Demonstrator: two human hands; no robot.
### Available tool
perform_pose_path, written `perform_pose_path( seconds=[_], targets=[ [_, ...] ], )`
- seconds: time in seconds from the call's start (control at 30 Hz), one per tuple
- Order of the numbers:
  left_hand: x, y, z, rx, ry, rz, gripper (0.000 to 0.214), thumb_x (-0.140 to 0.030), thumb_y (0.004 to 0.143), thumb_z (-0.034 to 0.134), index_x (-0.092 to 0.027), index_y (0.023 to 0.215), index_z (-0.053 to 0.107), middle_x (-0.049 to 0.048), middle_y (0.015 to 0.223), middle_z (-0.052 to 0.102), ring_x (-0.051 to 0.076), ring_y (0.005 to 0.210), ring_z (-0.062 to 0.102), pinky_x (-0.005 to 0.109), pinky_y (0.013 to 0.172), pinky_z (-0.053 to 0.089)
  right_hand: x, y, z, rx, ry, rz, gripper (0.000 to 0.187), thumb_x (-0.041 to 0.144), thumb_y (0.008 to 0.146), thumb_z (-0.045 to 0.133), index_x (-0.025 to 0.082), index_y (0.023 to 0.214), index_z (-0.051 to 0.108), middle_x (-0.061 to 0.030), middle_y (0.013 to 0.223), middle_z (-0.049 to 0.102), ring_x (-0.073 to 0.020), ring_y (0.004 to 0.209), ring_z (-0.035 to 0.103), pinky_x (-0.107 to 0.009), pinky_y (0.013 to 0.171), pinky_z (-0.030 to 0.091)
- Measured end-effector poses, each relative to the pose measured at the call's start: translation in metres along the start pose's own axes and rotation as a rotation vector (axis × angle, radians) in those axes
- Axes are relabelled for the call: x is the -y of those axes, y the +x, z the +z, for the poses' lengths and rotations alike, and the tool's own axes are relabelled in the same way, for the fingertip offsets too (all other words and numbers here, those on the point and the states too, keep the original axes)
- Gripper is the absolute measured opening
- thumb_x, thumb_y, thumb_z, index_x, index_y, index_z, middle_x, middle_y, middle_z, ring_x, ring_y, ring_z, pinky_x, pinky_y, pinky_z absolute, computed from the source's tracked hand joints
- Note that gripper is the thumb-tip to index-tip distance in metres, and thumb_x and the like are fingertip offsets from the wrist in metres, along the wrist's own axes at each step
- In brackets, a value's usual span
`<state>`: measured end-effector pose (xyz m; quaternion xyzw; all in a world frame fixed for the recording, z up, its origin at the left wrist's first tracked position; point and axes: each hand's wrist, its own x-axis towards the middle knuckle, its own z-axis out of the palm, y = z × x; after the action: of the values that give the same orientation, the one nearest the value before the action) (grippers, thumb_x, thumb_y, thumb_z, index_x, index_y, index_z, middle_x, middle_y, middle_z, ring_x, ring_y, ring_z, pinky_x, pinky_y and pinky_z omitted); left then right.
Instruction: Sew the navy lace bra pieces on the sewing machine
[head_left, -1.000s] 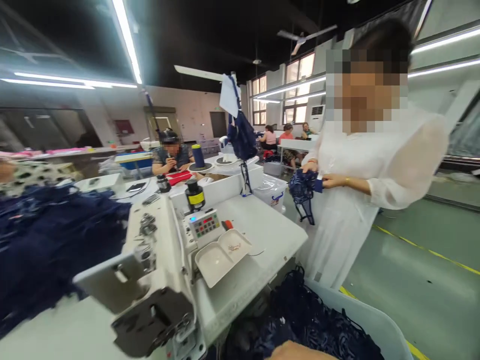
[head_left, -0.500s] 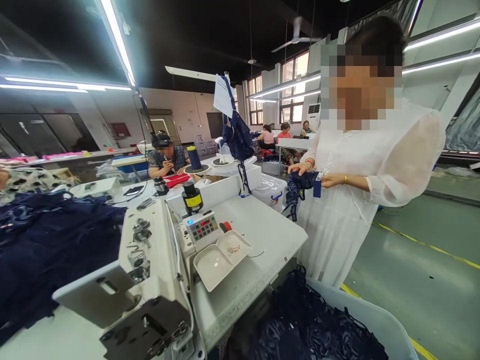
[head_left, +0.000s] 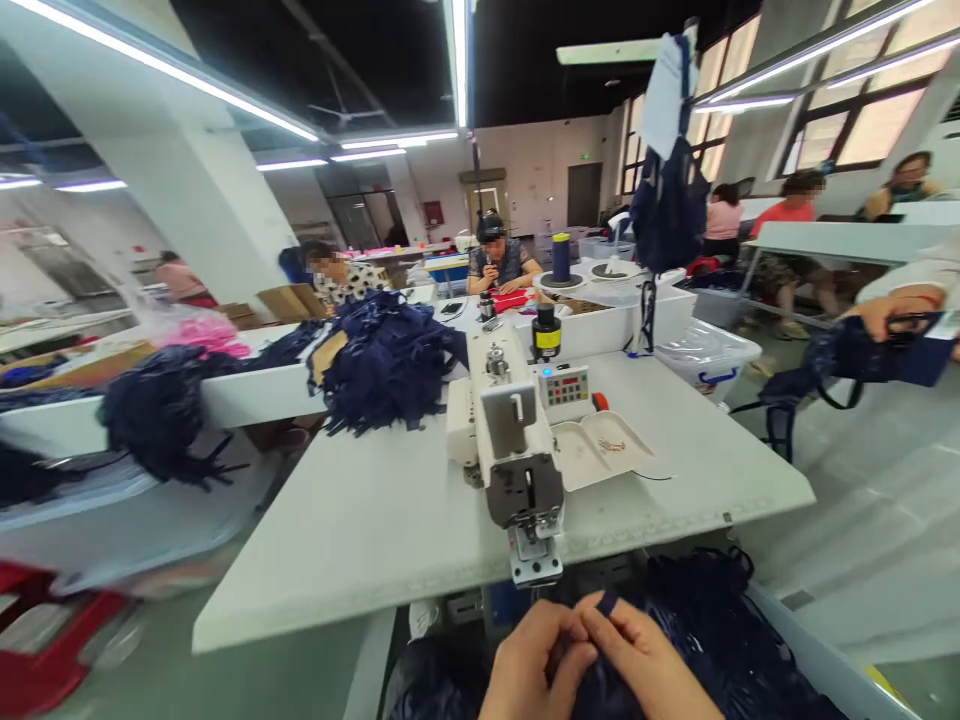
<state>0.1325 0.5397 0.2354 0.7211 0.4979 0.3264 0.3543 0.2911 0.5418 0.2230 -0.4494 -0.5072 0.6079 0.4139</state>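
At the bottom centre my left hand (head_left: 536,660) and my right hand (head_left: 641,650) meet with fingertips pinched together. A short end of navy strap (head_left: 607,602) sticks up from between the fingers; the rest of the piece is mostly hidden by my hands. Just above them is the head of a white sewing machine (head_left: 525,490), with its metal presser plate (head_left: 536,568) over the table's front edge. Beneath and around my hands lies a heap of navy strappy garments (head_left: 720,640) in a pale bin (head_left: 817,640).
On the white table (head_left: 375,520) are a navy garment pile (head_left: 394,360), a control panel (head_left: 566,388) and a two-part tray (head_left: 577,460) with small parts. A navy garment (head_left: 667,210) hangs behind. At right, a co-worker's hand (head_left: 892,315) holds another navy piece. A red stool (head_left: 60,640) stands lower left.
My view has swung left and down, so the machine now sits mid-frame and the co-worker at the right edge. My two hands have come into view, pinching the navy strap.
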Motion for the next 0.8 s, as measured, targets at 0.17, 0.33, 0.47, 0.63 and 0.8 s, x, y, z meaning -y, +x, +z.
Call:
perform_pose_path(
  seconds=[0.17, 0.33, 0.47, 0.63, 0.8],
  targets=[
    [0.000, 0.005, -0.012, -0.221, 0.440, 0.266, 0.026, -0.014, 0.092, 0.040, -0.021, 0.108, 0.060, 0.0085, 0.113, 0.063, 0.015, 0.089, 0.066, 0.024, 0.077, 0.056, 0.012, 0.046, -0.001, -0.087, -0.158, -0.159, 0.033, 0.051, 0.089, 0.050, 0.019, 0.088, 0.058, -0.0016, 0.082, 0.059, -0.0184, 0.081, 0.055, -0.029, 0.078, 0.046],
    [0.031, 0.006, -0.009, -0.229, 0.842, 0.397, 0.052, 0.003, 0.082, 0.031, -0.013, 0.127, 0.052, 0.0118, 0.128, 0.060, 0.018, 0.088, 0.064, 0.030, 0.078, 0.058, 0.011, 0.089, -0.005, -0.158, -0.373, -0.277, 0.024, 0.041, 0.089, 0.044, 0.019, 0.088, 0.052, -0.0026, 0.077, 0.058, -0.0215, 0.081, 0.057, -0.035, 0.079, 0.047],
    [0.042, 0.005, -0.002, -0.292, 0.912, 0.394, 0.057, 0.006, 0.080, 0.027, -0.008, 0.130, 0.051, 0.0139, 0.130, 0.059, 0.017, 0.089, 0.064, 0.027, 0.083, 0.056, 0.021, 0.105, -0.004, -0.122, -0.490, -0.350, 0.025, 0.033, 0.086, 0.043, 0.017, 0.095, 0.059, -0.0105, 0.099, 0.065, -0.0260, 0.099, 0.059, -0.039, 0.088, 0.047],
    [0.036, 0.003, -0.001, -0.228, 1.061, 0.399, 0.059, 0.008, 0.079, 0.025, -0.005, 0.130, 0.051, 0.0144, 0.129, 0.060, 0.018, 0.102, 0.064, 0.028, 0.089, 0.053, 0.034, 0.113, 0.001, -0.108, -0.521, -0.417, 0.033, 0.033, 0.083, 0.045, 0.016, 0.106, 0.063, -0.0141, 0.114, 0.065, -0.0285, 0.109, 0.059, -0.041, 0.092, 0.049],
    [0.038, 0.005, 0.014, -0.213, 1.116, 0.303, 0.054, 0.002, 0.081, 0.036, -0.003, 0.133, 0.048, 0.0174, 0.130, 0.058, 0.021, 0.103, 0.063, 0.029, 0.086, 0.055, 0.035, 0.119, 0.004, -0.143, -0.456, -0.446, 0.034, 0.032, 0.080, 0.049, 0.016, 0.106, 0.064, -0.0143, 0.111, 0.069, -0.0292, 0.104, 0.063, -0.042, 0.092, 0.051]
  ],
)
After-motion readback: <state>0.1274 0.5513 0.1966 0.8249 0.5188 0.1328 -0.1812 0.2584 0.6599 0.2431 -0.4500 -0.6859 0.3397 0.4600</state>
